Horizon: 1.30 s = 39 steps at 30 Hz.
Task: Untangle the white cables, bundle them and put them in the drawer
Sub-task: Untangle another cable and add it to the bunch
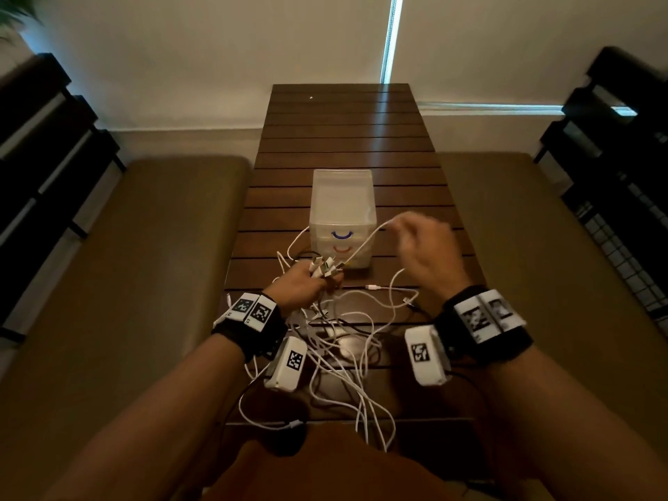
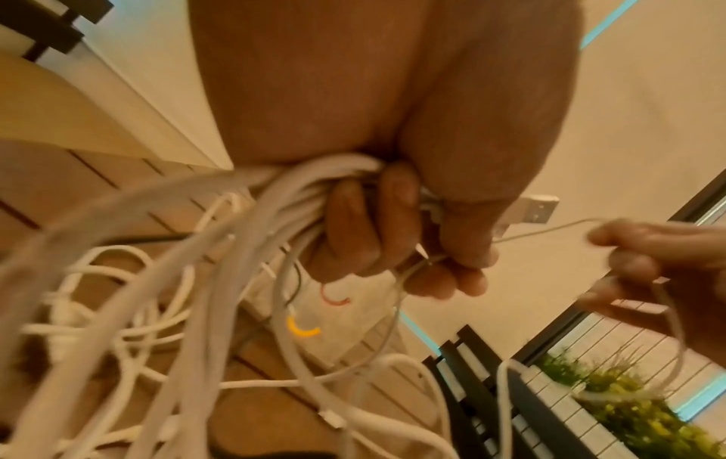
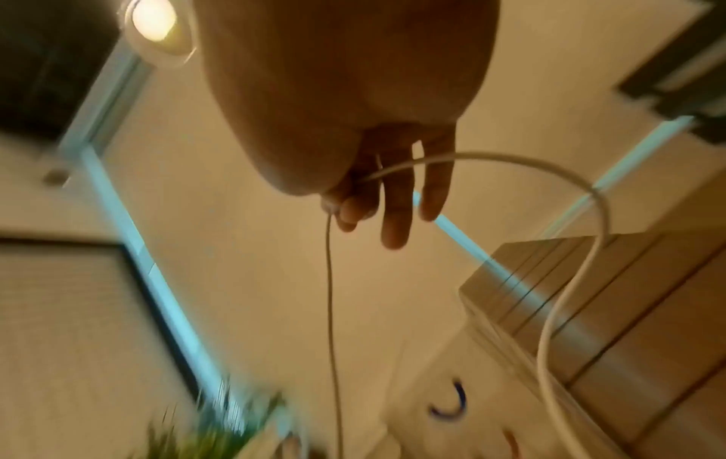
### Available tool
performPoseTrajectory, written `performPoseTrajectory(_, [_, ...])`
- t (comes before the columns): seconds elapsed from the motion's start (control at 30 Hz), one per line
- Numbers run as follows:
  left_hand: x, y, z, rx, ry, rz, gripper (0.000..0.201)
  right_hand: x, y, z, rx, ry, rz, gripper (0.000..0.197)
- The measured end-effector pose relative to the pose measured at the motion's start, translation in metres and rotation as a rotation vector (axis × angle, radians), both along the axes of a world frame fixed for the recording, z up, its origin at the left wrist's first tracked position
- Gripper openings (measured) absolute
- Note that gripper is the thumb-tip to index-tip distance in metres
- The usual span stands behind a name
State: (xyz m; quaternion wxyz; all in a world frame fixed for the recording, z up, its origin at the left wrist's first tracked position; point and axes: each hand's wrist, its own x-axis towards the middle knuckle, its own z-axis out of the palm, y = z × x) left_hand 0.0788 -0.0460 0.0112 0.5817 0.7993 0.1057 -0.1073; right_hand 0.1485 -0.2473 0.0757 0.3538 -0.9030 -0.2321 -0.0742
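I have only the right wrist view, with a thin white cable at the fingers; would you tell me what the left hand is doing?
Observer: The left hand grips a bunch of white cable ends, with the plugs poking out past its fingers.
Operator: Thank you. Where does my cable lead?
Observer: The single cable pinched by the right hand runs down to that bunch.
Operator: And the other cables?
Observer: The tangle lies loose on the table, nearer the person than the drawer unit.
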Motion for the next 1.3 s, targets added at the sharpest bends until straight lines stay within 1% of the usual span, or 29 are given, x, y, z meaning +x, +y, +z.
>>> performPoseTrajectory(0.03, [-0.001, 0.001, -0.004, 0.012, 0.025, 0.002, 0.016, 0.008, -0.008, 0.006, 0.108, -0.013, -0.081, 0.023])
performPoseTrajectory(0.07, [-0.002, 0.001, -0.007, 0.013, 0.045, 0.006, 0.015, 0.014, -0.016, 0.011, 0.143, -0.003, -0.134, 0.022])
performPoseTrajectory(0.1, [-0.002, 0.000, -0.009, 0.015, 0.056, 0.014, 0.016, 0.018, -0.022, 0.013, 0.109, 0.028, -0.162, 0.022])
performPoseTrajectory(0.13, [-0.001, -0.002, -0.010, 0.026, 0.062, 0.020, 0.017, 0.017, -0.027, 0.014, 0.003, 0.046, -0.186, 0.023])
performPoseTrajectory(0.17, [0.000, -0.004, -0.010, 0.043, 0.061, 0.023, 0.017, 0.013, -0.029, 0.011, -0.150, 0.031, -0.199, 0.030])
performPoseTrajectory(0.2, [0.002, -0.008, -0.008, 0.053, 0.054, 0.013, 0.016, 0.006, -0.028, 0.007, -0.311, -0.004, -0.177, 0.045])
performPoseTrajectory(0.23, [0.003, -0.014, -0.004, 0.063, 0.037, -0.019, 0.015, -0.004, -0.024, 0.003, -0.439, -0.018, -0.108, 0.059])
performPoseTrajectory(0.27, [0.005, -0.020, 0.001, 0.080, 0.016, -0.066, 0.013, -0.014, -0.020, 0.000, -0.532, 0.007, -0.012, 0.065])
performPoseTrajectory(0.3, [0.007, -0.027, 0.005, 0.092, -0.008, -0.125, 0.011, -0.023, -0.015, -0.004, -0.583, 0.069, 0.087, 0.057])
performPoseTrajectory(0.33, [0.008, -0.033, 0.010, 0.104, -0.022, -0.187, 0.012, -0.030, -0.013, -0.008, -0.604, 0.144, 0.156, 0.041])
performPoseTrajectory(0.37, [0.009, -0.039, 0.015, 0.109, -0.028, -0.238, 0.015, -0.034, -0.016, -0.011, -0.575, 0.231, 0.193, 0.026])
performPoseTrajectory(0.4, [0.009, -0.044, 0.020, 0.105, -0.025, -0.273, 0.018, -0.037, -0.024, -0.011, -0.476, 0.303, 0.188, 0.021])
performPoseTrajectory(0.43, [0.010, -0.049, 0.023, 0.090, -0.021, -0.293, 0.020, -0.040, -0.036, -0.011, -0.372, 0.356, 0.156, 0.022])
performPoseTrajectory(0.5, [0.011, -0.057, 0.028, 0.049, -0.006, -0.312, 0.023, -0.041, -0.070, -0.009, -0.327, 0.388, 0.047, 0.022])
performPoseTrajectory(0.57, [0.009, -0.067, 0.037, -0.013, 0.009, -0.329, 0.022, -0.046, -0.116, -0.013, -0.414, 0.435, -0.116, 0.022])
performPoseTrajectory(0.67, [0.008, -0.087, 0.050, -0.120, 0.037, -0.411, 0.025, -0.065, -0.184, -0.033, -0.617, 0.569, -0.448, 0.024])
performPoseTrajectory(0.73, [0.007, -0.102, 0.062, -0.195, 0.074, -0.485, 0.029, -0.089, -0.209, -0.047, -0.702, 0.691, -0.611, 0.028])
performPoseTrajectory(0.77, [0.007, -0.111, 0.068, -0.220, 0.083, -0.532, 0.032, -0.102, -0.215, -0.050, -0.720, 0.746, -0.649, 0.030])
performPoseTrajectory(0.8, [0.007, -0.120, 0.071, -0.230, 0.078, -0.581, 0.033, -0.112, -0.217, -0.055, -0.711, 0.766, -0.657, 0.035])
performPoseTrajectory(0.83, [0.007, -0.129, 0.075, -0.236, 0.068, -0.624, 0.032, -0.121, -0.217, -0.059, -0.666, 0.745, -0.623, 0.045])
performPoseTrajectory(0.9, [0.005, -0.147, 0.080, -0.246, 0.057, -0.690, 0.028, -0.133, -0.204, -0.063, -0.368, 0.699, -0.440, 0.066])
performPoseTrajectory(0.93, [0.004, -0.156, 0.081, -0.262, 0.061, -0.715, 0.027, -0.138, -0.195, -0.064, -0.214, 0.706, -0.329, 0.069])
performPoseTrajectory(0.97, [0.003, -0.167, 0.084, -0.279, 0.068, -0.742, 0.028, -0.144, -0.187, -0.062, -0.123, 0.734, -0.233, 0.066])
performPoseTrajectory(1.0, [0.003, -0.170, 0.085, -0.300, 0.068, -0.744, 0.028, -0.145, -0.173, -0.066, -0.085, 0.772, -0.142, 0.060])
performPoseTrajectory(1.07, [0.004, -0.179, 0.088, -0.317, 0.046, -0.759, 0.030, -0.153, -0.162, -0.072, -0.027, 0.847, -0.061, 0.041])
performPoseTrajectory(1.13, [0.006, -0.185, 0.090, -0.347, 0.015, -0.758, 0.032, -0.160, -0.165, -0.077, 0.000, 0.862, -0.056, 0.020])
performPoseTrajectory(1.2, [0.010, -0.188, 0.092, -0.391, 0.011, -0.737, 0.033, -0.166, -0.181, -0.084, 0.011, 0.846, -0.100, 0.011])
performPoseTrajectory(1.27, [0.014, -0.189, 0.094, -0.416, 0.026, -0.714, 0.033, -0.172, -0.200, -0.090, 0.081, 0.844, -0.180, 0.013])
performPoseTrajectory(1.3, [0.015, -0.191, 0.094, -0.411, 0.026, -0.712, 0.033, -0.176, -0.209, -0.092, 0.152, 0.844, -0.221, 0.021])
